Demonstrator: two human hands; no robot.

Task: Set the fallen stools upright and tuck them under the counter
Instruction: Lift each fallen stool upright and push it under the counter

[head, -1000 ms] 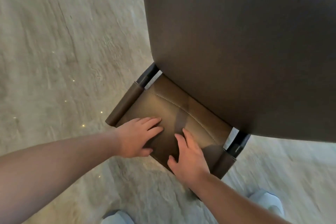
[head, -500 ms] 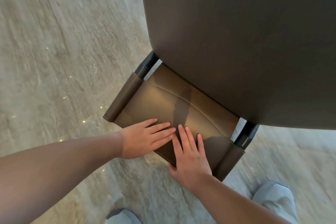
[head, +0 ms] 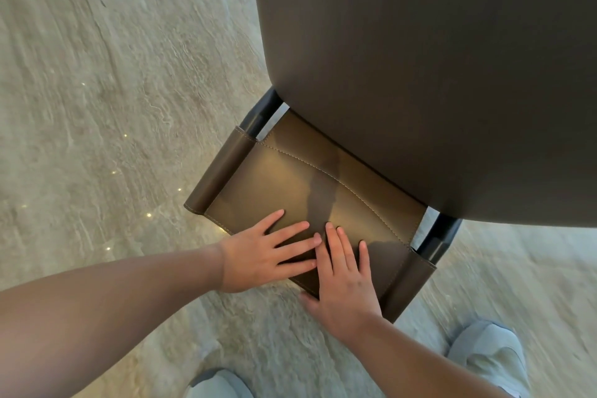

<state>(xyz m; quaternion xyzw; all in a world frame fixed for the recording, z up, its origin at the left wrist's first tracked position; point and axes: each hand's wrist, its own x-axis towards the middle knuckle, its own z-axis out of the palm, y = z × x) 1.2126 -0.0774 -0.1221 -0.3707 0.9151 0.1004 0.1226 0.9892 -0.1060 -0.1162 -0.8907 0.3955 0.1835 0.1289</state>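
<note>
Over pale stone floor (head: 97,107), both flat hands' straight fingers (head: 290,237) press the stool's backrest (head: 290,184), seemingly upright.

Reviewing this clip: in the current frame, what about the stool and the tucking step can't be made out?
Head view, the only one:
- Stool legs and far part of the seat: hidden under the dark counter.
- How far it is tucked in: counter covers it.
- Right hand thumb: it wraps the leather's near edge, tip hidden.
- Left hand palm contact: only its back shows.
- Other stools: outside the frame.
- Shoes: cut by the bottom edge.
</note>
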